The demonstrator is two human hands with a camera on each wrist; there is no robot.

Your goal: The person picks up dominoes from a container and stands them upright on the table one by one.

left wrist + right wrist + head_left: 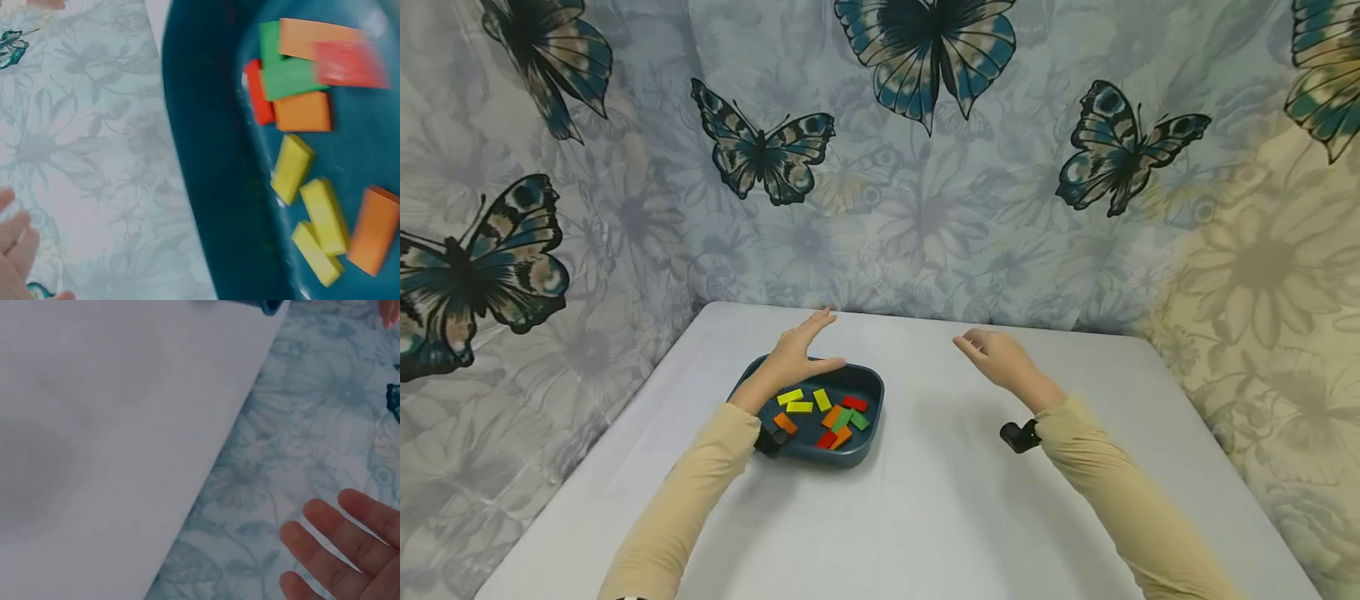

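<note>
Head view: the left grip (793,354), fingers straight and empty, appears raised above the blue tray (842,458), the coloured blocks (800,407) beneath it; if that arm dips, the wrist camera (767,442) may catch the tray. The right grip (996,358), holding nothing, hovers over the surface (940,517), tray to its left. Left wrist view: some blocks overlap, so pinching one could topple neighbours. Right wrist view: fingers (347,540) extended, tray well apart; a one-sided lift could tip it
</note>
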